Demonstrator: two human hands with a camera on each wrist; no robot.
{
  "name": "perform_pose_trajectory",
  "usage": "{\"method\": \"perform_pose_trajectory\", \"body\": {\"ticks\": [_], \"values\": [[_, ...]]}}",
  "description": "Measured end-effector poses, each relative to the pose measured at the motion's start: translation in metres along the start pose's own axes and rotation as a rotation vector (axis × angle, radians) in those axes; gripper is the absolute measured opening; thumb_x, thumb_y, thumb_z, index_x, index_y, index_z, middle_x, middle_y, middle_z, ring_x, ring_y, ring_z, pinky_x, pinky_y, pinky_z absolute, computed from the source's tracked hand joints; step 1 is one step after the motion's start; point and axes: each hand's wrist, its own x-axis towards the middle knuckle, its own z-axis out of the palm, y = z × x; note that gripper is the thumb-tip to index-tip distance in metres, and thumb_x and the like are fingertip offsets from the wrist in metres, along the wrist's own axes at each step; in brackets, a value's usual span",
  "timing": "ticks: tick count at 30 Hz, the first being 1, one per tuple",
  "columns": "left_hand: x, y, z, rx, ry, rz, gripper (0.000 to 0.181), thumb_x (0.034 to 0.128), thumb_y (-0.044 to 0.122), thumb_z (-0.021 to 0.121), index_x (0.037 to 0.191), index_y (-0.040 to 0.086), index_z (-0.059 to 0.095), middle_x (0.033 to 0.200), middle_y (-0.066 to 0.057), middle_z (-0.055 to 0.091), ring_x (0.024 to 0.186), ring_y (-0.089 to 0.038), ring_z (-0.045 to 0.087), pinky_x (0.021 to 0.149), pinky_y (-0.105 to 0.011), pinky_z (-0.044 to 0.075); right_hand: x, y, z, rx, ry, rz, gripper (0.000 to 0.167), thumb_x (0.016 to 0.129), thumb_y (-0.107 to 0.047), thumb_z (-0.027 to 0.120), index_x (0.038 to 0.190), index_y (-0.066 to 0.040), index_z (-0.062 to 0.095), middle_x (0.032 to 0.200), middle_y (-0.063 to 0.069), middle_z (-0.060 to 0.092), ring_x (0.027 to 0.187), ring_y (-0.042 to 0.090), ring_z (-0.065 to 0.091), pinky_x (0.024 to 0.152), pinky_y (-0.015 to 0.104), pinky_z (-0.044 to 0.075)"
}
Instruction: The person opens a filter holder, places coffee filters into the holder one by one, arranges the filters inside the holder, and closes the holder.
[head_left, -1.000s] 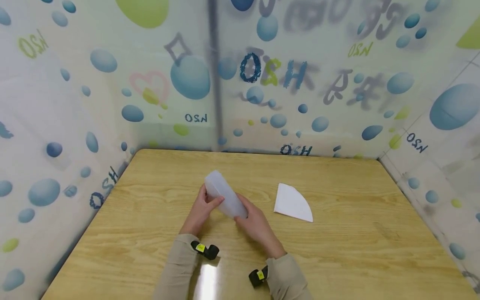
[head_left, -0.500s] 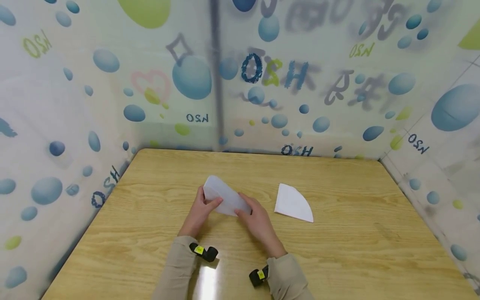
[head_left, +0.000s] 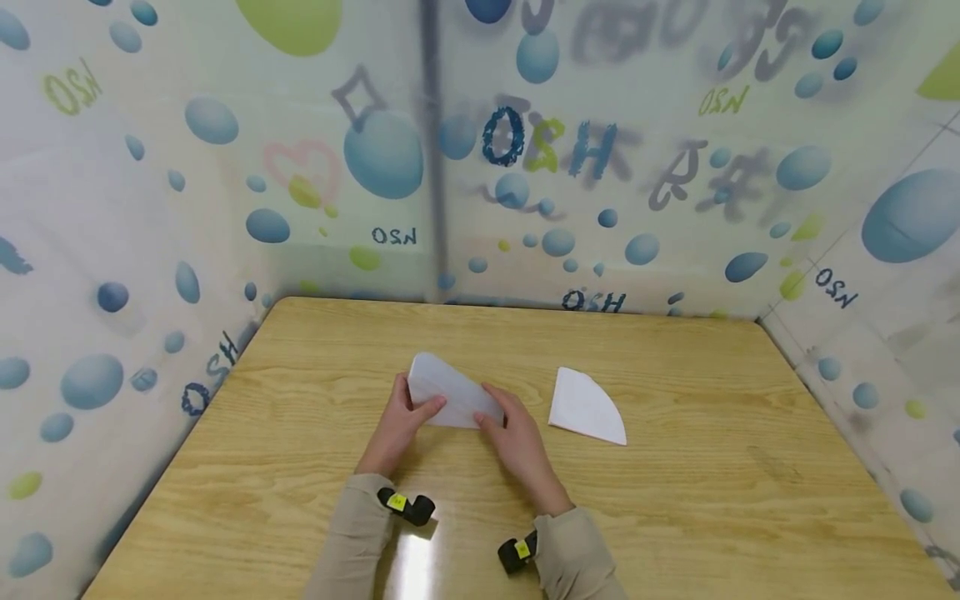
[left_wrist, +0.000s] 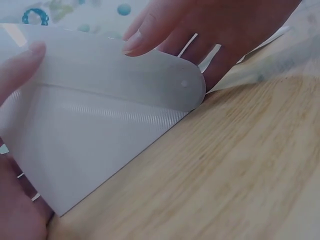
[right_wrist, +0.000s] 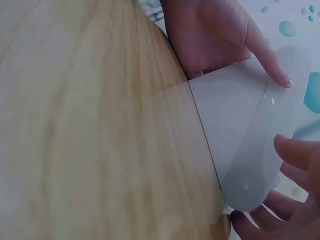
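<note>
My left hand (head_left: 394, 427) and right hand (head_left: 521, 446) hold a flat whitish, slightly translucent piece (head_left: 452, 382) between them, above the left-middle part of the table. Each thumb lies on its near face and the fingers go behind it. In the left wrist view the piece (left_wrist: 75, 150) has a band with a rounded end, a small round dot and a finely ribbed strip; below that a flat panel narrows to a corner at the table. Its exact kind is unclear. A white quarter-circle sheet (head_left: 585, 407), looking like folded paper, lies right of my right hand.
The wooden table (head_left: 712, 467) meets a patterned cloth wall (head_left: 637, 167) at its back edge. More of this cloth hangs at both sides. Black wrist cameras sit on both sleeves.
The whitish piece was tilted steeply and looked narrow; it has turned to lie more level, showing a broader face. My hands shifted only slightly. The quarter-circle sheet stays put.
</note>
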Motion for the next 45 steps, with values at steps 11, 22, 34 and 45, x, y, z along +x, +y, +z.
{"method": "perform_pose_trajectory", "body": {"ticks": [11,22,34,45], "values": [[-0.005,-0.002,-0.006,0.060,-0.064,-0.004,0.059,0.0781,0.028,0.069,0.126,0.016,0.037,0.116,-0.008,0.051,0.104,-0.021,0.051,0.084,-0.035,0.042,0.000,-0.001,-0.002,0.024,-0.018,0.025,0.047,0.086,-0.034,0.058,0.129,-0.020,0.047,0.133,0.003,0.042,0.123,0.022,0.036,0.098,0.042,0.029],[-0.015,0.023,-0.005,0.055,-0.141,0.000,0.050,0.0823,0.010,0.064,0.127,0.014,0.041,0.117,-0.010,0.051,0.106,-0.022,0.049,0.086,-0.036,0.041,0.000,0.000,-0.002,0.036,-0.039,0.060,0.049,0.085,-0.041,0.057,0.129,-0.021,0.047,0.132,0.001,0.043,0.122,0.022,0.037,0.096,0.045,0.030],[-0.016,0.025,-0.005,0.080,-0.110,-0.053,0.051,0.0805,0.010,0.066,0.126,0.013,0.043,0.117,-0.009,0.052,0.106,-0.023,0.049,0.086,-0.036,0.041,-0.002,-0.002,-0.002,0.031,-0.046,0.057,0.050,0.085,-0.039,0.057,0.130,-0.020,0.046,0.132,0.002,0.042,0.122,0.023,0.037,0.096,0.046,0.030],[-0.014,0.023,-0.004,0.071,-0.099,-0.036,0.050,0.0805,0.009,0.066,0.125,0.013,0.044,0.115,-0.010,0.053,0.104,-0.022,0.050,0.085,-0.035,0.041,-0.001,-0.001,-0.002,0.018,-0.048,0.039,0.050,0.086,-0.034,0.057,0.132,-0.022,0.043,0.132,0.001,0.042,0.123,0.022,0.036,0.097,0.045,0.029]]}}
